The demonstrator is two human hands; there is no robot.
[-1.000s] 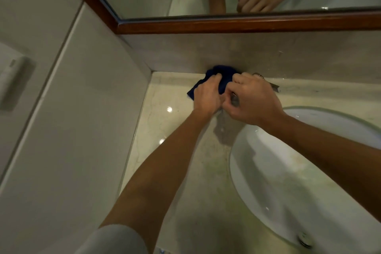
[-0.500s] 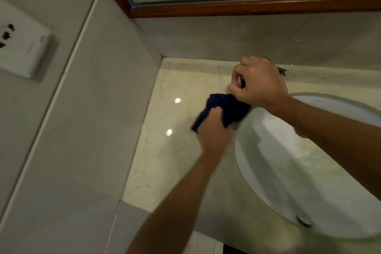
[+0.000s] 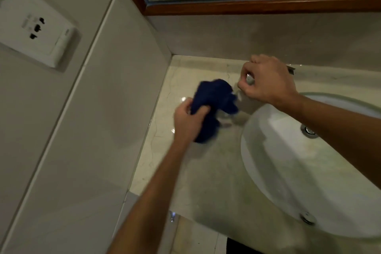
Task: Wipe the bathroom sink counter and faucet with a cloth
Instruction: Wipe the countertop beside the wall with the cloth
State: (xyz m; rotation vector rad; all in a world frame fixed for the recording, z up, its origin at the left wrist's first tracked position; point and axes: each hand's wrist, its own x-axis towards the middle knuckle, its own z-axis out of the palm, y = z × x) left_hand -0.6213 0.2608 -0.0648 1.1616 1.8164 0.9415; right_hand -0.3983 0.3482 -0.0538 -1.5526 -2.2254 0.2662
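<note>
A dark blue cloth [image 3: 214, 101] is bunched in my left hand [image 3: 189, 119], held just above the pale marble counter [image 3: 198, 171] left of the basin. My right hand [image 3: 268, 80] is closed around the chrome faucet [image 3: 250, 79] near the back wall; only a small bit of metal shows between the fingers and a tip at the right. The white oval sink [image 3: 288, 167] lies to the right, under my right forearm. The cloth's edge nearly touches the fingers of my right hand.
A tiled wall with a white power socket [image 3: 39, 33] stands on the left. A wood-framed mirror [image 3: 247, 6] hangs above the backsplash and reflects my hands. The counter's front edge [image 3: 156, 198] is near my left forearm. Two drain fittings [image 3: 309, 131] show in the basin.
My left hand has pulled the cloth from the back wall beside the faucet toward me and to the left. My right hand has stayed on the faucet. The camera has tilted.
</note>
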